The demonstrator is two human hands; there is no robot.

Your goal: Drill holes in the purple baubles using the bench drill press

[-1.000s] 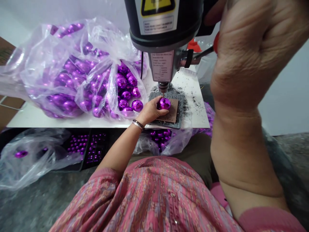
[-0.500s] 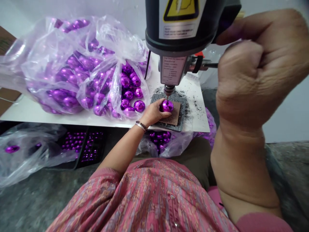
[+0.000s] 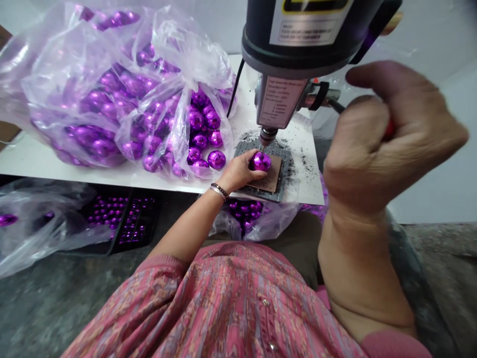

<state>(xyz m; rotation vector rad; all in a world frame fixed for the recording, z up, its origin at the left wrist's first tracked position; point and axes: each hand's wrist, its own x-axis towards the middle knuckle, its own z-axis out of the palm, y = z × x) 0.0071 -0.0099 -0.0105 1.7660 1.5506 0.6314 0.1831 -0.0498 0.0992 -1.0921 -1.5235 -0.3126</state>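
Observation:
My left hand [image 3: 241, 171] grips a shiny purple faceted ball [image 3: 261, 161] on a brown square pad [image 3: 274, 176] over the grey base plate [image 3: 286, 161]. Directly above the ball is the chuck [image 3: 267, 135] of a dark drill press [image 3: 298, 54], its thin bit at the top of the ball; whether it has entered cannot be made out. On the right, large and close, my right hand [image 3: 367, 144] is closed around the drill's lever [image 3: 335, 104], with a bit of red showing between the fingers.
Clear plastic bags [image 3: 149, 99] full of purple balls cover the left of the white table [image 3: 164, 183]. Black shavings [image 3: 296, 166] lie around the base plate. Below the table are a black crate [image 3: 121, 238] of purple pieces and another bag of balls [image 3: 244, 211].
My right hand has come down and slightly left with the lever. The drill and table appear shifted in view, while my left hand still holds the ball under the bit.

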